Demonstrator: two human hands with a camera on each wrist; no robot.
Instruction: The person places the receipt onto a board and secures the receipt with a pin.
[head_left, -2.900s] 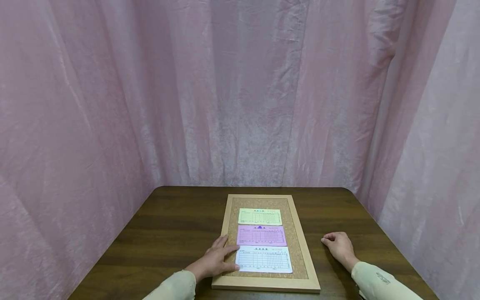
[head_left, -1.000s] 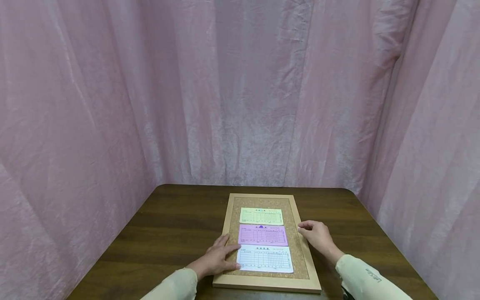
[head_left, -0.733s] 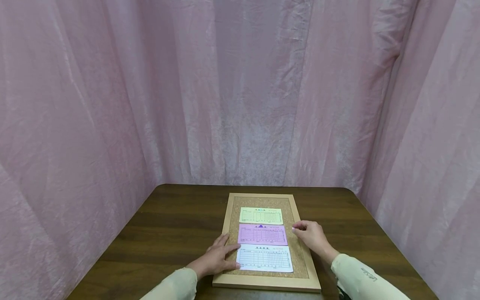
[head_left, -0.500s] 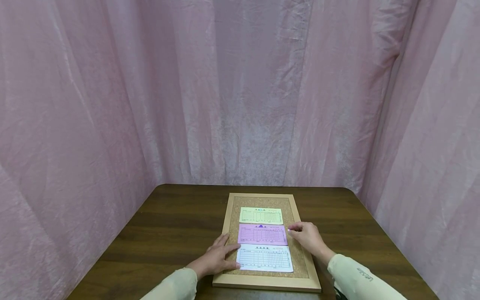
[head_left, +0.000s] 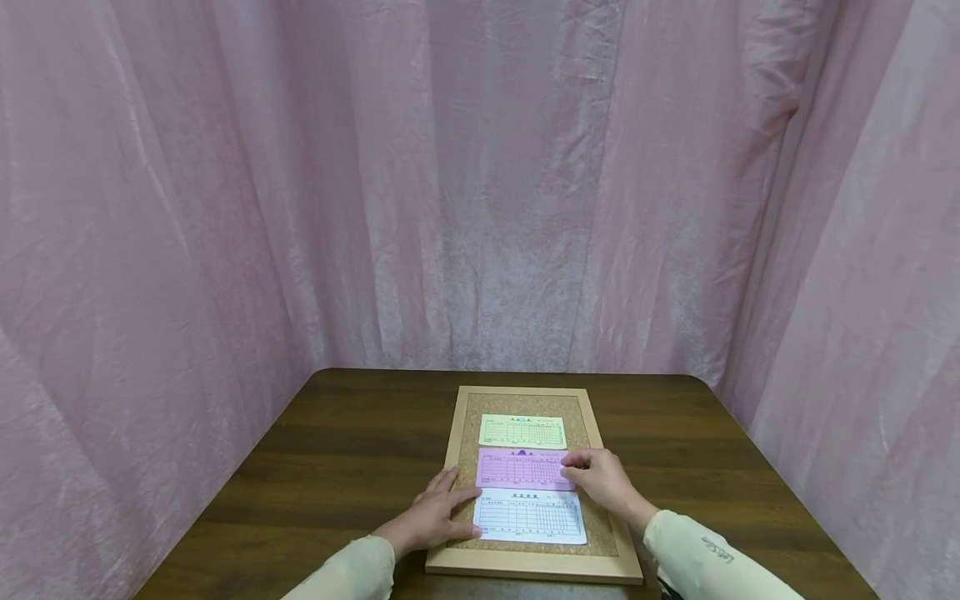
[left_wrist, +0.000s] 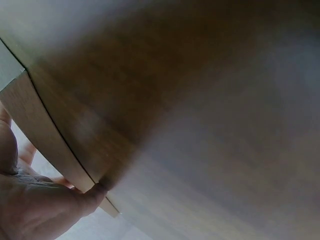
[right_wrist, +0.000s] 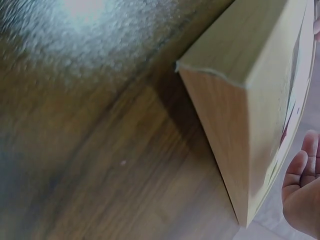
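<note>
A wood-framed cork board (head_left: 596, 517) lies on the table. On it, from far to near, are a pale green printed slip (head_left: 522, 432), a purple slip (head_left: 517, 470) and a white slip (head_left: 528, 518). A small purple pin-like dome (head_left: 522, 452) sits at the purple slip's top edge. My left hand (head_left: 429, 518) rests spread over the board's left frame, its index finger and thumb touching the white slip's left edge. My right hand (head_left: 602, 479) is over the purple slip's right end, thumb and index fingertip together. Whatever they pinch is hidden now; a tiny pale speck showed there earlier.
The dark wooden table (head_left: 352, 450) extends around the board on both sides. Pink curtains (head_left: 517, 183) hang behind and beside it. In the right wrist view, the board's frame corner (right_wrist: 215, 100) stands close to the camera.
My right hand has moved left from the bare table, across the board's right frame, to over the purple slip. My left hand and the slips stay where they were.
</note>
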